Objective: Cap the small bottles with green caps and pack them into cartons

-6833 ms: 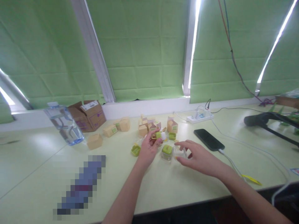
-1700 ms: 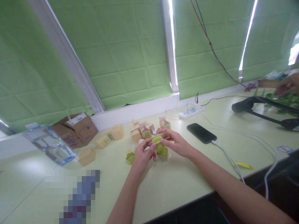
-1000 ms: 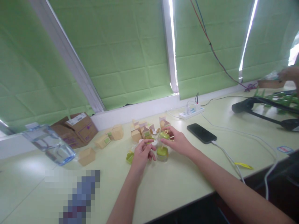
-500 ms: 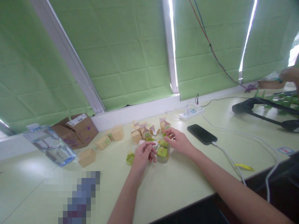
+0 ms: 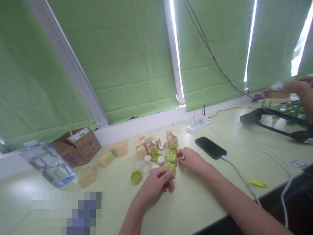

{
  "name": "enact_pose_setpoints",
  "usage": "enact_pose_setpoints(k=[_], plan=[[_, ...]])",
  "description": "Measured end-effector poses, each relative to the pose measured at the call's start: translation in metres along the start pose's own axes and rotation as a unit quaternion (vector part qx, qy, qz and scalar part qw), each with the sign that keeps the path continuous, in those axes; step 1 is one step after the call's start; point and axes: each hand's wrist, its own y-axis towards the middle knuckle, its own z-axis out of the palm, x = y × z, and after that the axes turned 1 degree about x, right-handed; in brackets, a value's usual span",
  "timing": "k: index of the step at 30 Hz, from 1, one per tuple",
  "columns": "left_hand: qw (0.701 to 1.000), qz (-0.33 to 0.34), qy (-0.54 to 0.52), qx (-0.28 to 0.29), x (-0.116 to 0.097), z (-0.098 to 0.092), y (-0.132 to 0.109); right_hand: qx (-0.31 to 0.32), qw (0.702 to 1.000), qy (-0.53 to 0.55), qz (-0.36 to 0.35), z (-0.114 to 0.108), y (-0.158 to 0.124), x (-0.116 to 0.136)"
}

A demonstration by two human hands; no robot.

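Observation:
Close in front of a small clear container with a green lid (image 5: pixel 170 167), my left hand (image 5: pixel 157 183) rests low over the table. Its fingers are loosely bent and apart, and nothing shows in them. My right hand (image 5: pixel 192 160) is curled at the right side of another green-lidded container (image 5: pixel 171 158); its fingertips are pressed together, and what they hold, if anything, is too small to make out. Around them lie an open green tray (image 5: pixel 156 157), a green lid (image 5: pixel 136 176), a white ball-shaped piece (image 5: pixel 160 160) and a pinkish one (image 5: pixel 147 159).
Several small beige cartons (image 5: pixel 152 147) stand behind. A cardboard box (image 5: pixel 81 145) and large water bottle (image 5: pixel 50 164) are at left. Right are a phone (image 5: pixel 210 147) on a white cable, a power strip (image 5: pixel 199 124), a black headset-like frame (image 5: pixel 274 122) and another person's hand (image 5: pixel 299 89).
My left hand has moved right and nearer to me, uncovering the white and pink pieces. My right hand has come down off the green lid to its right side. The view has shifted slightly.

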Motion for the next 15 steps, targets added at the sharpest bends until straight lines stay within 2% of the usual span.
enact_pose_setpoints(k=[3, 6, 10, 15], plan=[[0.998, 0.019, 0.03, -0.045, -0.004, -0.001, 0.001, 0.0, 0.999, -0.028, 0.017, 0.0, 0.0, -0.001], [0.996, 0.014, 0.059, -0.069, -0.005, 0.0, 0.001, -0.026, 0.996, -0.071, 0.038, 0.0, 0.001, -0.006], [0.995, 0.024, 0.052, -0.076, -0.001, 0.001, 0.001, -0.067, 0.995, -0.073, 0.03, 0.001, 0.004, -0.012], [0.997, 0.038, 0.017, -0.064, 0.008, 0.0, 0.005, -0.069, 0.996, -0.048, 0.021, 0.006, 0.006, -0.014]])
